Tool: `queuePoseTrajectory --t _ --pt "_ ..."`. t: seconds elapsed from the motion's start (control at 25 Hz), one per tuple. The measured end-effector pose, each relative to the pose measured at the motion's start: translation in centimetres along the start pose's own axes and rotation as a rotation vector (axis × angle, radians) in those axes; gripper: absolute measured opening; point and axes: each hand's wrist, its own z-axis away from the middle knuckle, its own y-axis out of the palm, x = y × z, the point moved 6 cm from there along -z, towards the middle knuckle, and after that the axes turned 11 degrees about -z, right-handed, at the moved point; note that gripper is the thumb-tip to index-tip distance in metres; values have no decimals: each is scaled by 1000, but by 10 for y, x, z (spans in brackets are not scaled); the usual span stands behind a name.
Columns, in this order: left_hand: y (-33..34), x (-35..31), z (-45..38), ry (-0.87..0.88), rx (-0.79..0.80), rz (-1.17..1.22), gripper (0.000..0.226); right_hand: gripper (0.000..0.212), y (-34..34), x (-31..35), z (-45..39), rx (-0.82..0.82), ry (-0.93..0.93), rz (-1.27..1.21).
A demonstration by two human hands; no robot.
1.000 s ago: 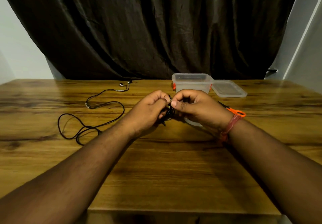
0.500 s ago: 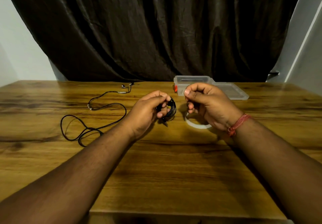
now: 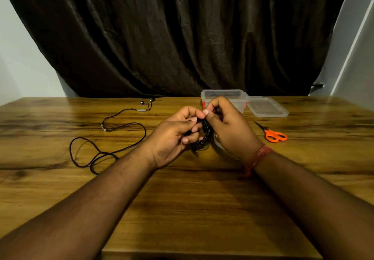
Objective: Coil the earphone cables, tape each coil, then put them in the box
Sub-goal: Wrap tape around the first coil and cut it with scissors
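Both hands on the coil (image 3: 205, 133): left hand (image 3: 175, 133) grips it, right hand (image 3: 228, 127) pinches its top, box (image 3: 222, 95) just behind.

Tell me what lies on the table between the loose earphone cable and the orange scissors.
In the head view, both hands meet there: the left hand grips the coiled black earphone cable, and the right hand pinches at its top.

Dim warm light from above, soft shadows under the forearms on the glossy table (image 3: 202, 209), dark curtain (image 3: 182, 37) underexposed, wide-angle bowing at edges, slightly soft.
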Motion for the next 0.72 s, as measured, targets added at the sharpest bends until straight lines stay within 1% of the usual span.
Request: queuePoseTrajectory --t 0.16,0.24,0.32,0.44,0.72 --pt "-2 2 0 -44 -103 15 17 6 -3 1 0 -40 -4 103" --pt "-3 3 -1 -49 -139 -46 15 4 -11 4 -2 -103 -60 189" --pt "-5 5 -3 -47 -161 -104 15 4 -18 8 -4 -131 -129 264" --pt "-8 7 -4 -49 -195 -150 15 6 -17 13 -4 -100 -202 364" --pt "-13 7 -7 -26 -291 -273 16 11 -4 18 -2 -1 -250 557"
